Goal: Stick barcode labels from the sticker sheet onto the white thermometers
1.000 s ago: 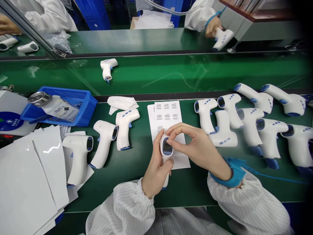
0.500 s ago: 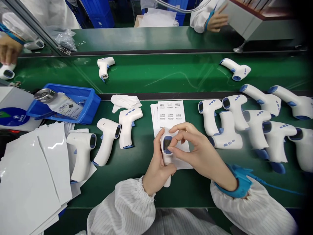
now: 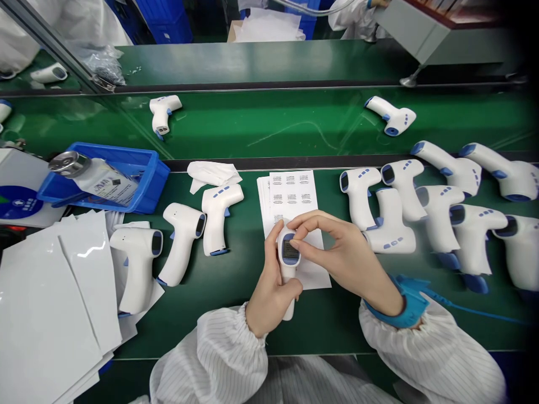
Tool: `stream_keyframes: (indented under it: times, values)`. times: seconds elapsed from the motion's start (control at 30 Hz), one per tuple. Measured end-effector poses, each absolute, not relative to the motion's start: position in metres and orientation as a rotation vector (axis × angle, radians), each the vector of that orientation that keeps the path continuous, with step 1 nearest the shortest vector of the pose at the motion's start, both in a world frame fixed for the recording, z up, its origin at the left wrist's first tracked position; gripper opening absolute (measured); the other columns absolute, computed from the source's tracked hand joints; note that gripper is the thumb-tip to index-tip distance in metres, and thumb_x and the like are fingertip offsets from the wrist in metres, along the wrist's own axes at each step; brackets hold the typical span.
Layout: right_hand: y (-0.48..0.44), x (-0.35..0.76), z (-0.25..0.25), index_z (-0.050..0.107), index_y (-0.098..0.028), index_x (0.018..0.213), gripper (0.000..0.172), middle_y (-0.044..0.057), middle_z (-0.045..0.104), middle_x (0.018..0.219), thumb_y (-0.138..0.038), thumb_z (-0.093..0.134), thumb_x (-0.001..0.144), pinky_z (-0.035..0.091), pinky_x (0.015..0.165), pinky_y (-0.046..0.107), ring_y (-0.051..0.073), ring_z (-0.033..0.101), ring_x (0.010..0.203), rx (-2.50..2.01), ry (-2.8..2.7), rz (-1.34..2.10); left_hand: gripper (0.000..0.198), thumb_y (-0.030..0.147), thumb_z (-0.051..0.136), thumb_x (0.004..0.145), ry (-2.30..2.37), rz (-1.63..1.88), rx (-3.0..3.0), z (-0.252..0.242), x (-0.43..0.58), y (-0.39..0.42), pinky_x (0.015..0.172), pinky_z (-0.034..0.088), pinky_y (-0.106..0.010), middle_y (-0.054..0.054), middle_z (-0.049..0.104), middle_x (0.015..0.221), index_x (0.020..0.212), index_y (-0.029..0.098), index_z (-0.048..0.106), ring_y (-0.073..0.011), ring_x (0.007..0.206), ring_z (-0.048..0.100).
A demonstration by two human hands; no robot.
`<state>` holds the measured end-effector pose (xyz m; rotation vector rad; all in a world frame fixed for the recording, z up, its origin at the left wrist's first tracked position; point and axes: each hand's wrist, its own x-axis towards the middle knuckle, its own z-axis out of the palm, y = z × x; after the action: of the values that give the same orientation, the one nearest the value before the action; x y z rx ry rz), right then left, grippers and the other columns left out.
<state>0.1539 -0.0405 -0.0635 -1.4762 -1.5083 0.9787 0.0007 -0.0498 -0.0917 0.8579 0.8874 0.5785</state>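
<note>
Eight white infrared thermometers (image 3: 440,219) lie right of the label sheet (image 3: 290,196), and three more lie left of it. The left hand (image 3: 272,286) wraps a twelfth thermometer (image 3: 288,275) upright over the sheet's lower edge, hiding most of its handle. The right hand (image 3: 345,252), angled in from the side, closes forefinger and thumb (image 3: 295,244) at that thermometer's screen (image 3: 289,249). Whether they pinch anything small there is hard to make out.

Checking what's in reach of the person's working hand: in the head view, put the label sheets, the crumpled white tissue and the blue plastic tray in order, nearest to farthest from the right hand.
From the right hand:
1. Label sheets: directly beyond and left of the hand, partly under its fingers.
2. Crumpled white tissue: farther left, at the bench's far edge.
3. Blue plastic tray: farthest, left of the tissue.
</note>
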Motion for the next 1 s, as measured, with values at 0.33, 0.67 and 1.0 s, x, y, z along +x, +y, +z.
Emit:
stream_keyframes:
  times: [0.33,0.67,1.0]
  values:
    - [-0.0393,0.1545,-0.0649,0.062,-0.024,0.077,0.010,0.001,0.072,0.098,-0.016,0.066,0.081,0.052,0.090,0.038,0.021,0.068,0.098,-1.466,-1.511,0.962,0.094,0.006,0.052,0.074,0.891,0.579,0.885,-0.0922,0.0004,-0.0511,0.056,0.048,-0.028,-0.007,0.032,0.150,0.149,0.042,0.009,-0.0078,0.061,0.050]
    - [-0.0373,0.1570,-0.0629,0.062,-0.024,0.076,0.011,0.000,0.072,0.096,-0.014,0.066,0.081,0.052,0.088,0.036,0.021,0.068,0.096,-1.462,-1.531,0.972,0.092,0.006,0.052,0.074,0.894,0.575,0.884,-0.0915,0.0007,-0.0501,0.055,0.047,-0.027,-0.008,0.035,0.146,0.149,0.041,0.012,-0.0076,0.060,0.050]
    - [-0.0368,0.1575,-0.0629,0.063,-0.023,0.076,0.010,0.000,0.072,0.095,-0.015,0.067,0.081,0.052,0.087,0.035,0.020,0.067,0.095,-1.446,-1.540,0.975,0.069,0.027,0.046,0.092,0.903,0.557,0.864,-0.0939,-0.0018,-0.0525,0.056,0.049,-0.028,-0.009,0.032,0.151,0.149,0.044,0.012,-0.0053,0.057,0.054]
